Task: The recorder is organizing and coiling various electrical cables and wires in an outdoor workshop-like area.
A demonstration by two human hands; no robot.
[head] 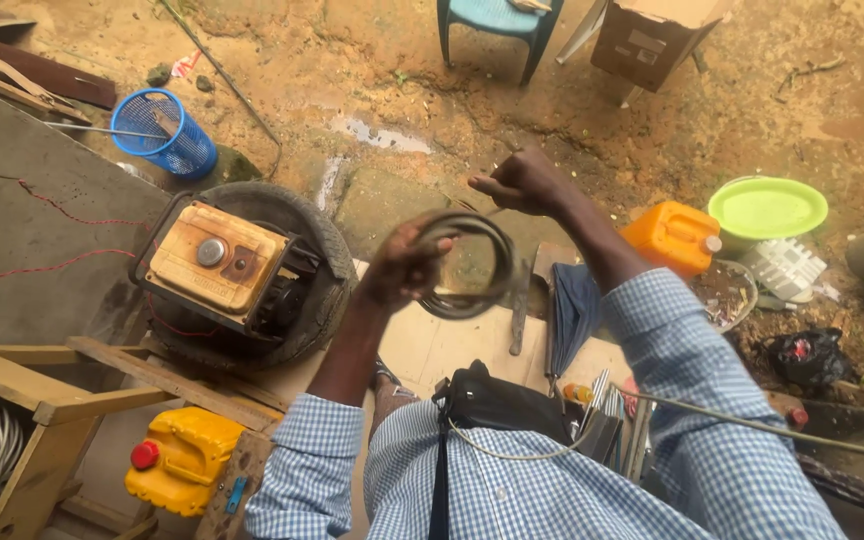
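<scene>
Left hand: the left hand (402,268) was raised in front of the chest, its fingers (422,262) curled and pinching the left side of the coil.
Coil: a dark coil of cable (497,270), wound in a loop, hung in the air between the two hands, above a pale board (432,345) on the ground.
Right hand: the right hand (524,182) was held higher, just above the loop's upper right; its fingers were pressed together in a loose fist. Whether they gripped the cable's end could not be told.
Sleeves: both arms wore blue-checked sleeves (672,350).
Left of the hands: a small generator with an orange tank (217,257) sat inside an old tyre (327,250).
Ground nearby: a yellow jerrycan (180,458), an orange jerrycan (674,236), a green bowl (767,208) and a blue basket (164,133) stood about on the dirt.
</scene>
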